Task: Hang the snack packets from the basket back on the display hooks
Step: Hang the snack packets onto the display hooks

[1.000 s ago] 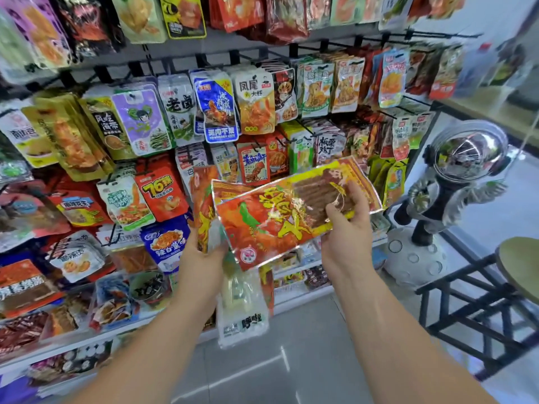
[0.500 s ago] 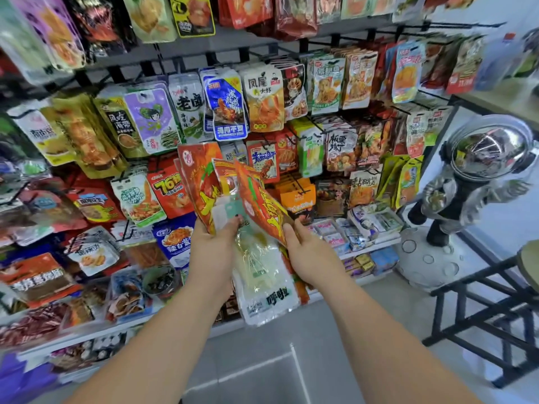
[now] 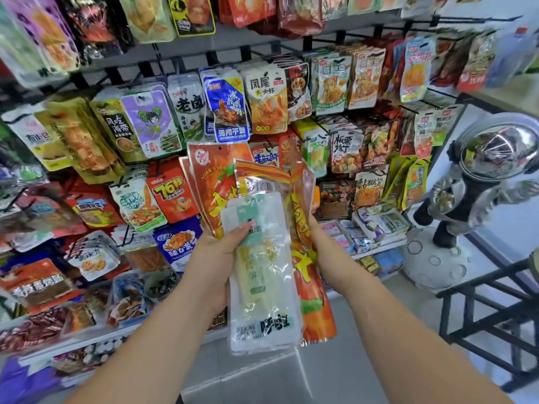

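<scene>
My left hand grips a fan of snack packets in front of the display rack. Foremost is a long clear packet with pale strips, pinned by my thumb. Behind it stand orange-red packets. My right hand holds another orange-red packet edge-on, upright, against the right side of the fan; most of that hand is hidden behind it. The basket is out of view. Hooks on the rack carry many hanging packets.
A lower shelf holds small boxed snacks. At the right stands a silver astronaut figure on a round base, with a black metal frame beside it. Grey floor lies below my arms.
The orange-red packet in my right hand went from lying flat and wide to standing edge-on beside the left hand's bundle. The camera moved closer to the rack.
</scene>
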Motion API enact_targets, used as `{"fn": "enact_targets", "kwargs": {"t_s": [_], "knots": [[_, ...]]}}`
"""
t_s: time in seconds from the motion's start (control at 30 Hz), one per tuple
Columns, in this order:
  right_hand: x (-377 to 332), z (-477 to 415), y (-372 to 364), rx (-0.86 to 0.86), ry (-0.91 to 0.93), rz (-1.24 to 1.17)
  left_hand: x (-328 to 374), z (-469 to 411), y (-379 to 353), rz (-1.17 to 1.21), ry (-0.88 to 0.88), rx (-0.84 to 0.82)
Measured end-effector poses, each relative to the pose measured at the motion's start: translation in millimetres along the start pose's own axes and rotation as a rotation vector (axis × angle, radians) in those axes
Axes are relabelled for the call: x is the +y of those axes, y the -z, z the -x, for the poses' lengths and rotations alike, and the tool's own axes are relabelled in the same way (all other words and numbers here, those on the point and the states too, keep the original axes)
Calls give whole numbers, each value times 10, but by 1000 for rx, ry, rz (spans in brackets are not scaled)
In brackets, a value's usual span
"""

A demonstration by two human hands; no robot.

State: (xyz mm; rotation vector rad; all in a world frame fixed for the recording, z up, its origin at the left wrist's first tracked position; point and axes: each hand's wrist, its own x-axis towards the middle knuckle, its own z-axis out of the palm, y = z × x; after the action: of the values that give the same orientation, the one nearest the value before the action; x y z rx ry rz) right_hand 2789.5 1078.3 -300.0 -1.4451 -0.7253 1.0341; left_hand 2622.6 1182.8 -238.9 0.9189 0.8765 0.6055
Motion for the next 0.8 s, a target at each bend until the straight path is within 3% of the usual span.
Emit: {"fn": "enact_targets", "kwargs": {"t_s": [0.07,0.17,0.3,0.43,0.8], "knots": [[54,-72,-94,-20,-114,-295,27,-87,56,5,21,-18],[193,-272,-205,39,-146,-425,44,-262,183,11,31,-28],[379,-417,-322,232,-162,-299,-8,-556,477,-24,29,37],[594,-511,-350,387,-237,-350,-151,-870,790,-122,-22,113],[683,-999,-29,357,-334,-194,-484,-1150,1092,-233,-94,401]]}}
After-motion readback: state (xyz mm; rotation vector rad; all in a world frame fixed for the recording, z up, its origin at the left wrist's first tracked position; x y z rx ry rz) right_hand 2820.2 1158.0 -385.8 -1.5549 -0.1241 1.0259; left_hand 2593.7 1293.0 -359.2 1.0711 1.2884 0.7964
